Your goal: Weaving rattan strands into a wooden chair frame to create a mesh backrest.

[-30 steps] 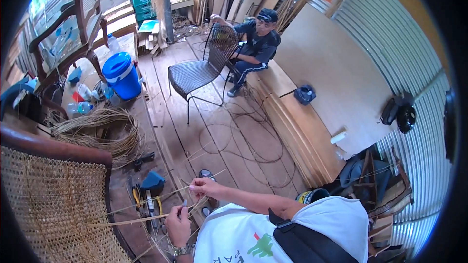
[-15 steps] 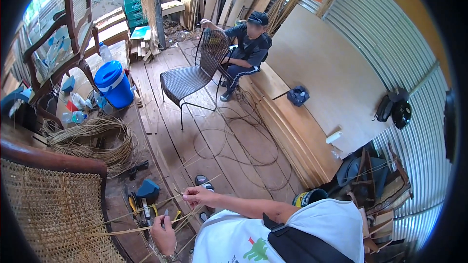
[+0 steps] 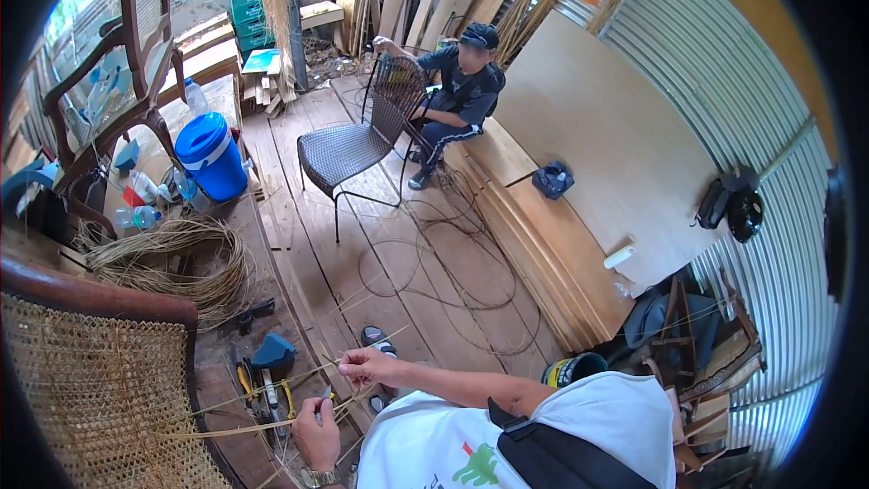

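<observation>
Pinching strands [image 3: 308, 371] in my right hand [image 3: 360, 366], small tool [image 3: 329, 392] in my closed left hand [image 3: 317, 435], I judge the leftward panel [image 3: 90, 389] mostly woven, ends loose.

At seven o'clock, I see the right hand [image 3: 365, 367] pinching cane strands [image 3: 310, 370]. The left hand [image 3: 315, 435] grips a small object [image 3: 328, 393].
</observation>
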`<state>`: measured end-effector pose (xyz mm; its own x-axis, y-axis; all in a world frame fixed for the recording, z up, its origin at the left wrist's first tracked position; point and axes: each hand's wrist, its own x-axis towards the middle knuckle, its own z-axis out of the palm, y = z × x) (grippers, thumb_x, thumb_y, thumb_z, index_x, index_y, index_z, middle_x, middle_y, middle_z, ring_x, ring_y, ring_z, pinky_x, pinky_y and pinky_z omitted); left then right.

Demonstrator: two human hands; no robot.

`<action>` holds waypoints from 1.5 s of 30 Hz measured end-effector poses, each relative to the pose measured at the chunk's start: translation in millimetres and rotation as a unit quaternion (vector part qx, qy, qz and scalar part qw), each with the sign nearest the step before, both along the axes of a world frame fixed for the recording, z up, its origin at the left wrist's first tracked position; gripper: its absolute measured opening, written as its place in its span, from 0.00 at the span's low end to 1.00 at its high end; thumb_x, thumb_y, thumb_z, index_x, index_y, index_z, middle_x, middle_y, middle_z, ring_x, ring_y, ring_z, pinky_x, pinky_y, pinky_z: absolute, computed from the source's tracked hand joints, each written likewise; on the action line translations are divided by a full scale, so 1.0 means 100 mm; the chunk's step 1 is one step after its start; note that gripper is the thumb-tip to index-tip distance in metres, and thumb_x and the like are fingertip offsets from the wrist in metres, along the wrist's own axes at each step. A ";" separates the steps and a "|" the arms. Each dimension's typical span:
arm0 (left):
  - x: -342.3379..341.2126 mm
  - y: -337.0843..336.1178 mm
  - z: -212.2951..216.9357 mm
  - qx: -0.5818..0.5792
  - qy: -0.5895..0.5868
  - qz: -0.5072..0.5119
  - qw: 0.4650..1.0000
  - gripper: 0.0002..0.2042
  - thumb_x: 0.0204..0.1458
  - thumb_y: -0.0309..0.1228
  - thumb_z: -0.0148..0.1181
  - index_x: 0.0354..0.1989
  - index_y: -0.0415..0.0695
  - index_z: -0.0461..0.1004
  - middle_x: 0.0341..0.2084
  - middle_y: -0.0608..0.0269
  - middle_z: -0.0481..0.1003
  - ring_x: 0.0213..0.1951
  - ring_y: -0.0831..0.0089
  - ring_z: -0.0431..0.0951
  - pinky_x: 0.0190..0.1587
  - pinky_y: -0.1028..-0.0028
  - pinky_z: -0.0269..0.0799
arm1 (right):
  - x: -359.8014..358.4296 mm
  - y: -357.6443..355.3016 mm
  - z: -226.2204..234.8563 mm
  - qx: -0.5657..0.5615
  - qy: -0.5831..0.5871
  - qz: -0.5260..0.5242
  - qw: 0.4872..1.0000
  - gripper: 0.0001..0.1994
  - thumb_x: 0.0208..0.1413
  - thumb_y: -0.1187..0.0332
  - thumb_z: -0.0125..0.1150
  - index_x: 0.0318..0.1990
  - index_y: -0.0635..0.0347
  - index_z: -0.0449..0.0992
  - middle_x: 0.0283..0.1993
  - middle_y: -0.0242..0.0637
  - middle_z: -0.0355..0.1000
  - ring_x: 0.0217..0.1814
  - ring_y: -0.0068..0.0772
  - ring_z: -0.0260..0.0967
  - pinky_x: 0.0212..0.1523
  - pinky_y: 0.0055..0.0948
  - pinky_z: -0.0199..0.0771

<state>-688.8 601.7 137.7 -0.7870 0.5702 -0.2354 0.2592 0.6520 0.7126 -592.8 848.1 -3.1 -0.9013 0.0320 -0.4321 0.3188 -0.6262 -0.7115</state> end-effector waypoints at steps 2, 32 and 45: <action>0.00 0.02 0.02 0.006 -0.001 -0.003 1.000 0.11 0.78 0.35 0.73 0.52 0.39 0.89 0.40 0.43 0.92 0.43 0.39 0.93 0.48 0.48 0.85 | 0.01 0.01 -0.01 0.009 -0.005 0.000 1.000 0.14 0.87 0.52 0.75 0.54 0.52 0.84 0.40 0.23 0.82 0.39 0.19 0.81 0.38 0.24 0.72; 0.34 -2.27 0.22 0.277 0.111 0.326 0.897 0.20 0.86 0.45 0.71 0.60 0.35 0.85 0.39 0.61 0.87 0.38 0.70 0.85 0.45 0.67 0.81 | 0.80 -0.78 2.44 0.050 0.232 0.133 0.962 0.14 0.85 0.56 0.77 0.55 0.58 0.86 0.46 0.27 0.85 0.50 0.21 0.84 0.52 0.30 0.86; -0.26 -1.16 0.51 0.473 -0.088 0.382 0.789 0.16 0.84 0.41 0.73 0.65 0.41 0.83 0.56 0.58 0.93 0.25 0.88 0.70 0.27 0.81 0.65 | 0.84 0.73 1.81 0.066 0.180 0.209 0.959 0.15 0.84 0.56 0.79 0.56 0.60 0.88 0.51 0.26 0.88 0.55 0.18 0.81 0.60 0.27 0.82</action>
